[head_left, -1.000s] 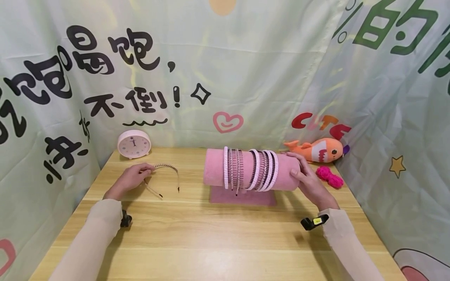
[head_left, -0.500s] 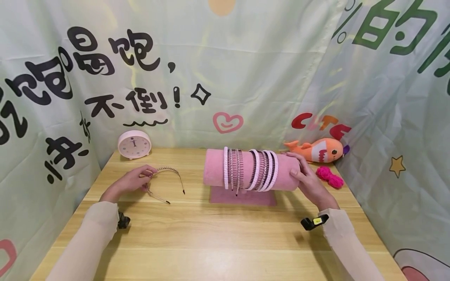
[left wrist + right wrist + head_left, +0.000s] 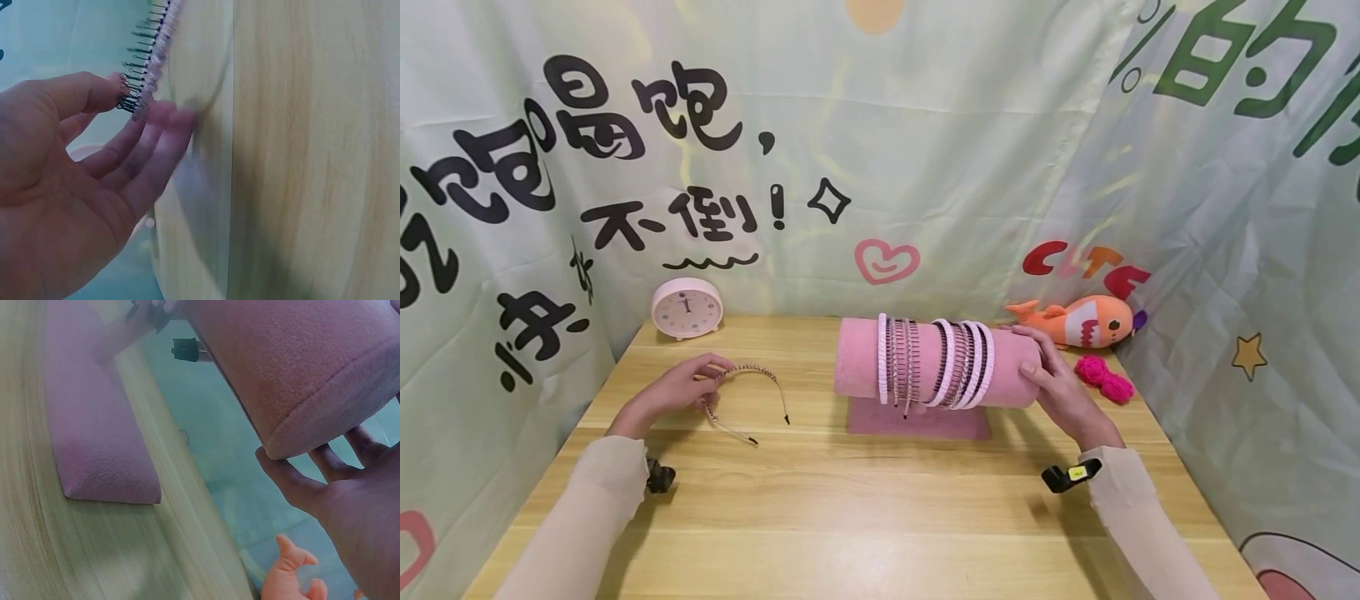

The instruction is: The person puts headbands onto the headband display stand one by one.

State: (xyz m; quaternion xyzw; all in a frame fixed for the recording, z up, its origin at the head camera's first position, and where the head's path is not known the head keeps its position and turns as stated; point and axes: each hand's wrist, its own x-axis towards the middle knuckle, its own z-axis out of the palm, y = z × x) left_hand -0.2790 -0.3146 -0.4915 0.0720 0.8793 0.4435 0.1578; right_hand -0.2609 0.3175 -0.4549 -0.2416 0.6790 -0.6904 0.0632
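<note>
In the head view my left hand (image 3: 672, 390) holds a thin headband (image 3: 757, 367) off to the left, its two dark-tipped ends pointing right and forward. The left wrist view shows the thumb and fingers pinching this headband (image 3: 154, 67), which has beads along one edge and small dark wire teeth along the other. My right hand (image 3: 1067, 398) grips the right end of a pink plush display stand (image 3: 859, 358), a horizontal roll on a flat base. Several white and beaded headbands (image 3: 946, 367) circle the roll. Seen from the right wrist, fingers wrap the roll's end (image 3: 312, 381).
A pink clock (image 3: 687, 309) stands at the back left of the wooden table (image 3: 865, 517). Behind the right hand lie an orange plush toy (image 3: 1078, 323) and a bright pink bow-shaped item (image 3: 1103, 379). Printed cloth (image 3: 955, 167) closes off the back and sides.
The headband in my left hand first shifts right and toward me, then slightly back left, with its ends turned a little nearer. My right hand and the display stand stay put.
</note>
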